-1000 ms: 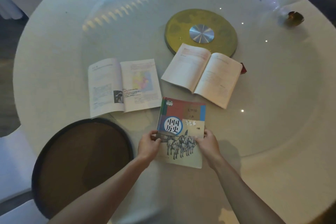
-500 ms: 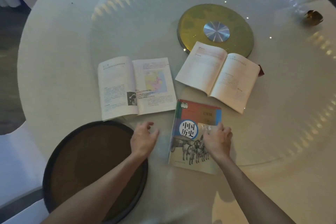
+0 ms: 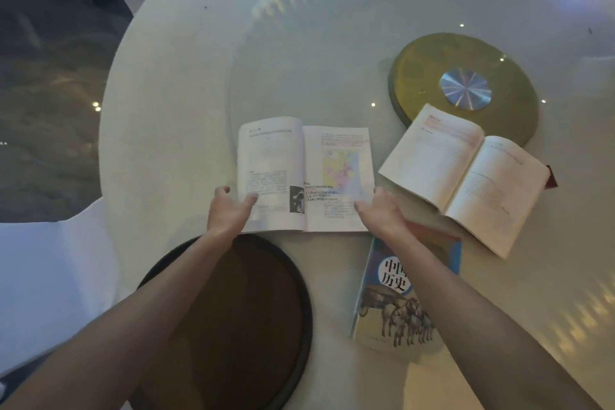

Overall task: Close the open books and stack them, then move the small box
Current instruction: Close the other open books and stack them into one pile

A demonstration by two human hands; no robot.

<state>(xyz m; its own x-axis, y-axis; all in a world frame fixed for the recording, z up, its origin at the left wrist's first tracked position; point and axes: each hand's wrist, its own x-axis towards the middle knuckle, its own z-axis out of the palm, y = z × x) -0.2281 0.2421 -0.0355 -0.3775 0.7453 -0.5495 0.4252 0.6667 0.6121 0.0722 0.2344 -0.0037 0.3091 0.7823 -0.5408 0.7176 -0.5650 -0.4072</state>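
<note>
An open book with a map page point(image 3: 304, 173) lies on the white round table point(image 3: 173, 83). My left hand point(image 3: 228, 211) grips its left edge, thumb on the page. My right hand point(image 3: 379, 211) holds its lower right corner. A closed history book with horses on the cover point(image 3: 392, 306) lies nearer me, partly under my right forearm. A second open book point(image 3: 466, 176) rests to the right. A small dark red thing point(image 3: 551, 176) peeks out from behind that book's right edge, mostly hidden.
A dark round tray point(image 3: 239, 336) sits at the table's near edge under my left forearm. A gold disc with a silver hub point(image 3: 429, 70) lies behind the right open book. White cloth point(image 3: 50, 276) shows at the left.
Both hands left the closed history book and moved up and left onto the open map book. The view swung left, so everything sits further right in the frame.
</note>
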